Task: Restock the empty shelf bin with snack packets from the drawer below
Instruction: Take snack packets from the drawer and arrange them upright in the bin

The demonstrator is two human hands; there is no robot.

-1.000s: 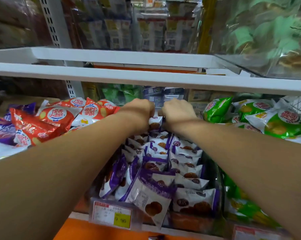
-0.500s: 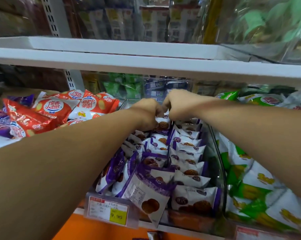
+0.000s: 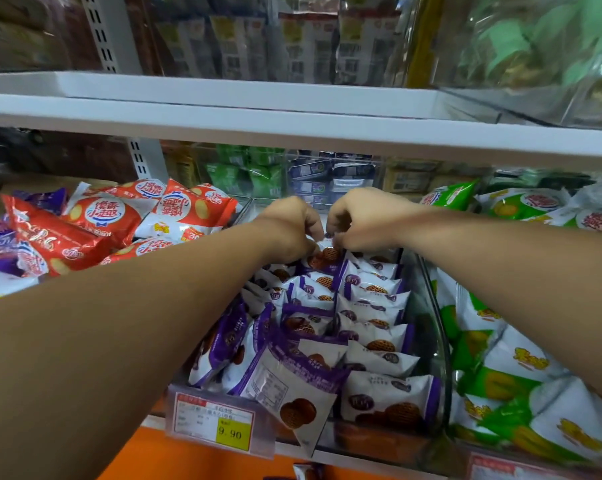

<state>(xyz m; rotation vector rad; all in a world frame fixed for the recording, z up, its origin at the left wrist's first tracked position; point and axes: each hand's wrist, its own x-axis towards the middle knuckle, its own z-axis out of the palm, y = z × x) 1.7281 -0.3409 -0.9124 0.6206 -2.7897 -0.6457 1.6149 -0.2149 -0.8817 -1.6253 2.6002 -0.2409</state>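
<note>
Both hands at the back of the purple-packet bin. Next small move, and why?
Probably press the packet down upright behind the row and let go: left hand and right hand both pinch its top at the rear of the clear bin.

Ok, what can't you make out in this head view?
Head view:
Grip of the left hand and right hand on the rear purple packet: fingertips curled under knuckles.
Small print on the price tag: too small; only 9.90 reads.
The drawer: below the bottom edge.
The upper shelf packets: blurred.
</note>
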